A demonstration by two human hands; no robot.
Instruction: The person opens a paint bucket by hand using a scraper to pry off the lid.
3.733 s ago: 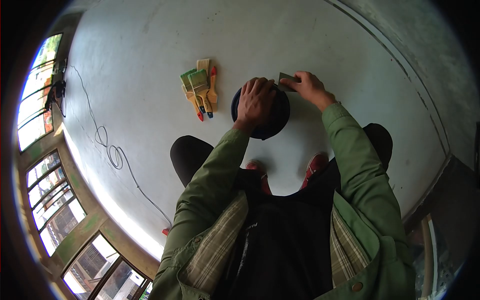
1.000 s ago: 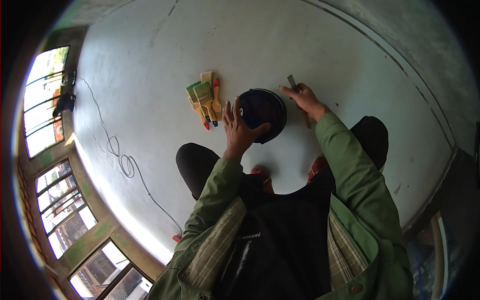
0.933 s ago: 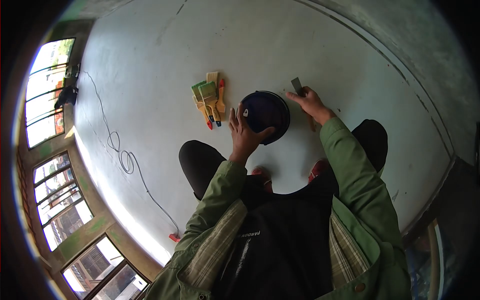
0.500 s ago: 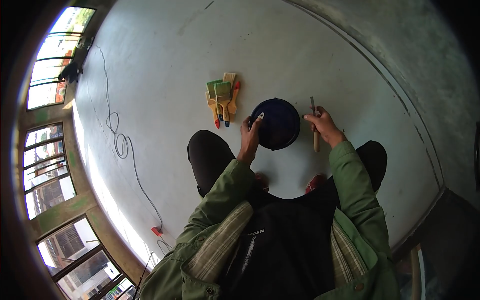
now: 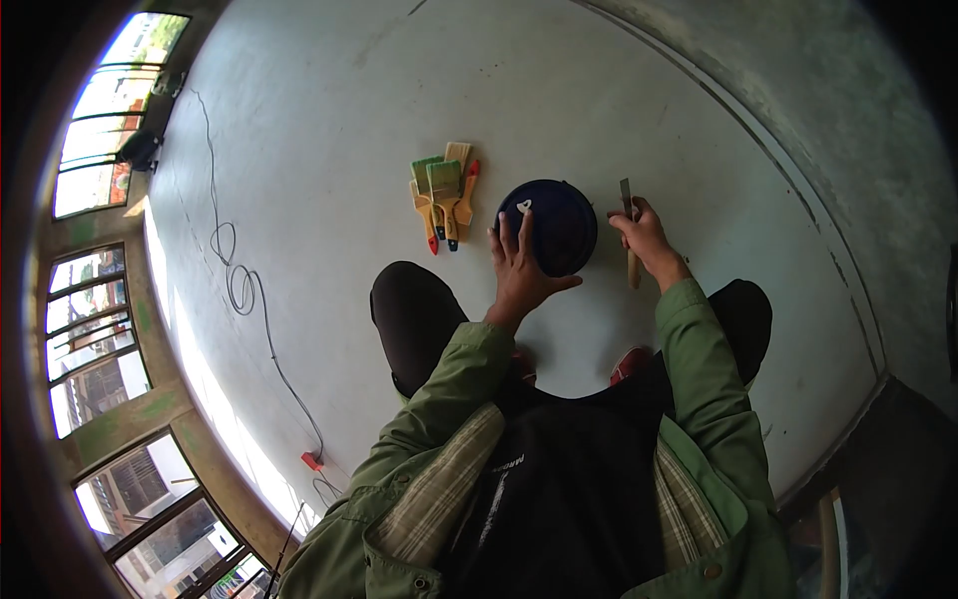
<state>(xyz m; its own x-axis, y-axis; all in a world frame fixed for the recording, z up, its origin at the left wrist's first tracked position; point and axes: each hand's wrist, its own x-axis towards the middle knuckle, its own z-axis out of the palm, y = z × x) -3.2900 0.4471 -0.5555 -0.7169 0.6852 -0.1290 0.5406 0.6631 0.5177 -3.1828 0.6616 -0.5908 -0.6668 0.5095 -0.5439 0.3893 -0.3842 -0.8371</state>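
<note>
Dark blue bucket (image 5: pixel 554 225): round, lidded, standing upright on the pale concrete floor (image 5: pixel 329 130) in front of the crouching person, between the two hands.

Left hand (image 5: pixel 523 268): fingers spread, grip open, palm at the bucket's near-left rim, touching or just over the lid; contact cannot be told for certain.

Right hand (image 5: pixel 647 238): grip closed around a scraper (image 5: pixel 629 240) with a wooden handle, metal blade pointing away from the body, just beside the bucket's right edge.

Paintbrushes (image 5: pixel 442 195): a small bundle with green bristles and yellow and red handles, lying on the floor just left of the bucket.

Cable (image 5: pixel 239 290): looped across the floor, well apart, toward the windows (image 5: pixel 95 329).
</note>
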